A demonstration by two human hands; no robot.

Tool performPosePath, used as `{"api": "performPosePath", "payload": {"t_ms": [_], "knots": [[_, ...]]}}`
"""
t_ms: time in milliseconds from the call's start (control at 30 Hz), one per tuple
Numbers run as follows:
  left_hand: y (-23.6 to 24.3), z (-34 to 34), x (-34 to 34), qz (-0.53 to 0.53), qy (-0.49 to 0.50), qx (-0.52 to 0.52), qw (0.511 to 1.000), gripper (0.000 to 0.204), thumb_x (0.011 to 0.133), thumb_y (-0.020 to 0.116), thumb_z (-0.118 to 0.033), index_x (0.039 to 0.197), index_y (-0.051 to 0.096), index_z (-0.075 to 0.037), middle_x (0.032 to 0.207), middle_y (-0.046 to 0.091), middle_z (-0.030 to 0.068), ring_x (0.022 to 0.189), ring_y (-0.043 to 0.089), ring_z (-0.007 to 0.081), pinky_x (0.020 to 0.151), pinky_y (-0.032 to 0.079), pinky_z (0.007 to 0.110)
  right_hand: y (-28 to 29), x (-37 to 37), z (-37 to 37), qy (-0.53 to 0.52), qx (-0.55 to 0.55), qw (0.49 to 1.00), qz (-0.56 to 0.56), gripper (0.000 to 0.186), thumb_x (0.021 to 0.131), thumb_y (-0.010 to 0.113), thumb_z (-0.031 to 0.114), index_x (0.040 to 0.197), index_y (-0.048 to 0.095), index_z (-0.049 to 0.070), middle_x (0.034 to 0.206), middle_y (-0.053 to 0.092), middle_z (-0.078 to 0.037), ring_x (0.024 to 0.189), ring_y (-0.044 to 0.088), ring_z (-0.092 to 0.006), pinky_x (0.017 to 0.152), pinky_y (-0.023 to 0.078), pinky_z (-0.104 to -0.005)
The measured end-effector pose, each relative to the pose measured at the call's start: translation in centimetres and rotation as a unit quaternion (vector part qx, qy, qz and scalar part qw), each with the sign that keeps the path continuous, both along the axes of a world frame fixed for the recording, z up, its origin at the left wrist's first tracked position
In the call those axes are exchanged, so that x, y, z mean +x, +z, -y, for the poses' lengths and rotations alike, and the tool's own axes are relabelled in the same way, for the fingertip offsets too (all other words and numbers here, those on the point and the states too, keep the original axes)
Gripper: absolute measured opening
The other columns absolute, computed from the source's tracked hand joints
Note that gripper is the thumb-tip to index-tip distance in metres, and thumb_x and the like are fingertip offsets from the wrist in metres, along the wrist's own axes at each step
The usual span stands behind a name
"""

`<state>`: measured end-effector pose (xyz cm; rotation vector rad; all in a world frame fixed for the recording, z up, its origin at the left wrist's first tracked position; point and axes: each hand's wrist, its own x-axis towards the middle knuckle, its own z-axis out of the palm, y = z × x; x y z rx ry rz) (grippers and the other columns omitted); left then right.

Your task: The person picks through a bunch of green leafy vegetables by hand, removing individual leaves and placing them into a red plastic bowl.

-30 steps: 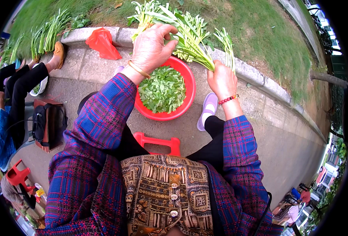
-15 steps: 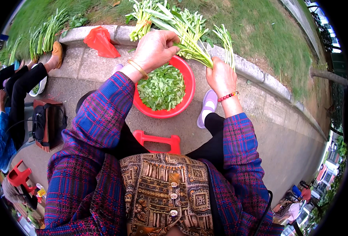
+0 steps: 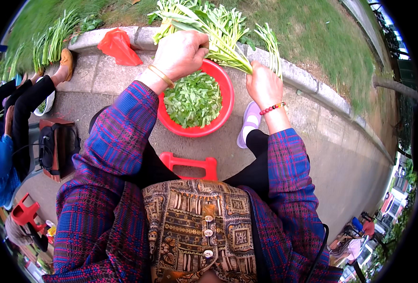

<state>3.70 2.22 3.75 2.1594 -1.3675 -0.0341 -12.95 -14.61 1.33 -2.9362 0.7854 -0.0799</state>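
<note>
My right hand is closed round the end of some long green vegetable stalks, whose leafy part slants up and left over the basin's far rim. My left hand has its fingers bent together beside these stalks. Whatever its fingertips pinch, if anything, is hidden behind the hand. Below both hands stands a round red basin holding a heap of torn green leaves. Beyond, more stalks lie in a bunch on the kerb, and a further few lie to the right.
A red plastic bag lies on the stone kerb. Close to me is a red plastic stool. At left, seated people are near a dark bag, a white bowl and stalks on the grass.
Both hands appear slightly higher and a little to the left, still at the stalks. A seated person at far left now shows a green sprig in a hand.
</note>
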Motion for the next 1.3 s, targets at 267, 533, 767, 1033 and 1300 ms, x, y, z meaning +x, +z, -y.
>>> {"api": "performPosePath", "payload": {"t_ms": [267,533,767,1033,1300], "knots": [[1.0,-0.7,-0.7,0.089,-0.018,0.019,0.996,0.008,0.079,0.060,-0.016,0.080,0.061,-0.008,0.076,0.060,0.0095,0.075,0.061,0.0312,0.064,0.048,0.042,0.2,0.4,0.2,0.001,-0.026,1.000,-0.001,0.010,0.082,0.055,0.013,0.087,0.058,0.004,0.076,0.066,-0.018,0.074,0.066,-0.0366,0.064,0.053,-0.0478],[1.2,-1.6,-0.7,0.153,0.069,0.008,0.986,0.007,0.080,0.062,-0.015,0.079,0.060,-0.008,0.077,0.060,0.0079,0.071,0.062,0.0293,0.062,0.050,0.039,1.1,0.6,0.0,-0.031,0.007,0.999,-0.045,0.015,0.082,0.055,0.014,0.095,0.058,0.007,0.082,0.066,-0.018,0.080,0.065,-0.0376,0.068,0.051,-0.0496],[2.5,-5.4,0.1,-0.025,-0.067,0.074,0.995,0.020,0.076,0.071,-0.014,0.094,0.068,-0.004,0.090,0.066,0.0114,0.086,0.064,0.0269,0.075,0.050,0.034,2.3,-0.9,2.9,-0.098,0.034,0.994,-0.024,0.024,0.083,0.058,0.021,0.102,0.064,0.007,0.093,0.067,-0.019,0.092,0.065,-0.0360,0.080,0.050,-0.0471],[7.8,-4.7,-5.0,-0.171,-0.117,-0.127,0.970,0.016,0.080,0.069,-0.011,0.082,0.063,0.004,0.078,0.062,0.0096,0.073,0.060,0.0224,0.068,0.047,0.030,2.0,-1.1,4.6,-0.074,0.093,0.989,0.089,0.029,0.084,0.057,0.031,0.094,0.065,0.006,0.089,0.066,-0.022,0.088,0.063,-0.0401,0.076,0.049,-0.0488],[15.2,-4.6,-15.3,-0.498,-0.539,-0.307,0.606,0.015,0.079,0.068,-0.011,0.078,0.061,0.002,0.075,0.059,0.0092,0.069,0.058,0.0210,0.069,0.046,0.030,2.5,-1.7,4.5,-0.018,0.096,0.980,0.175,0.029,0.083,0.059,0.031,0.095,0.064,0.005,0.084,0.066,-0.022,0.082,0.063,-0.0402,0.071,0.050,-0.0483]]}}
